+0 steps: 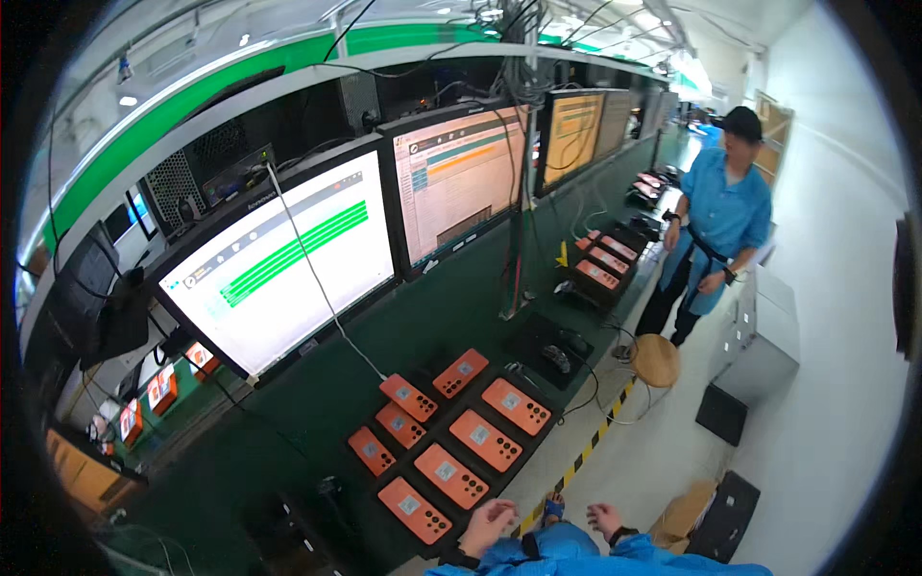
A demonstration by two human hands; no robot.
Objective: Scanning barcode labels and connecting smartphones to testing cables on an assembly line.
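My left hand (489, 525) hangs in the air just off the front edge of the green bench, with nothing in its loosely bent fingers. It is nearest to a coral-orange phone (414, 511) lying back up on a black tray (437, 389). My right hand (606, 519) is over the floor to the right, fingers apart, and touches nothing. Several more coral phones lie in rows on the tray, each with a pale label and dark camera lenses. A white cable reaches the far end of one phone (410, 397), which rests partly over its neighbours.
Lit monitors (288, 259) line the back of the bench (480, 317). A mouse (555, 359) lies beyond the tray, then a second tray of phones (607, 259). A co-worker in blue (725, 192) stands by a round stool (656, 361). Boxes (720, 518) sit on the floor at right.
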